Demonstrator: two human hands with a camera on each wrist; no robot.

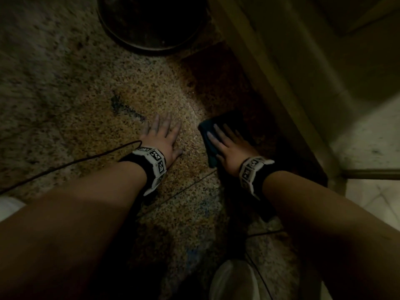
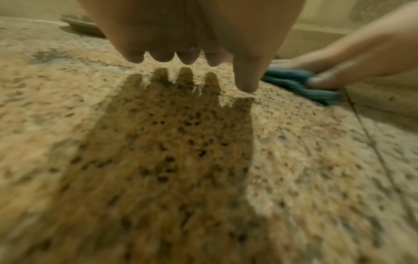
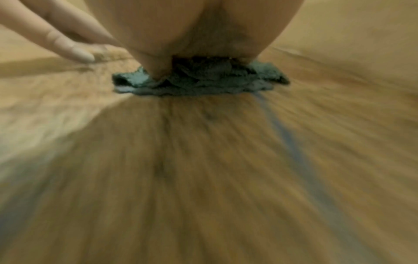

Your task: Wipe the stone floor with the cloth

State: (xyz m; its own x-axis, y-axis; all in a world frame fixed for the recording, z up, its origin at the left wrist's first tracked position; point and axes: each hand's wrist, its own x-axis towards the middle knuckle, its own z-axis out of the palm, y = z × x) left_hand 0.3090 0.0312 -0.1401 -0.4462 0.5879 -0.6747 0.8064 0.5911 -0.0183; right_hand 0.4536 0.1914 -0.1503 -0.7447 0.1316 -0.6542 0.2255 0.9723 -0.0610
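**Both hands down on stone floor, cloth under right hand**

Head view: dim light. The speckled stone floor (image 1: pixel 86 100) fills most of the view. The teal cloth (image 1: pixel 211 131) lies flat on the floor, on a darker brown strip of it that runs along the foot of a pale wall edge (image 1: pixel 270 83). The right hand (image 1: pixel 229 146) lies palm-down on top of the cloth, fingers (image 1: pixel 211 137) straight and spread apart, pressing it to the floor rather than clutching it. The left hand (image 1: pixel 162 137) is just left of the cloth, not touching it, palm-down on bare floor with fingers straight and slightly apart. A round dark basin (image 1: pixel 151 24) sits on the floor well beyond the cloth. A thin black cable (image 1: pixel 71 163) trails from the left wrist band (image 1: pixel 152 165) across the floor, away from the cloth.

Left wrist view: left hand (image 2: pixel 194 32) seen from behind, fingers (image 2: pixel 247 78) extended, holding nothing; its shadow falls on the floor (image 2: pixel 316 160) below. The cloth (image 2: pixel 300 84) is to the right of it, folded in layers, with the right hand (image 2: pixel 339 71) flat over it.

Right wrist view: heavily motion-blurred. The cloth (image 3: pixel 203 80) is bunched under the right hand (image 3: pixel 192 30). Left hand's fingers (image 3: pixel 74 51) touch the floor (image 3: pixel 203 178) left of the cloth.
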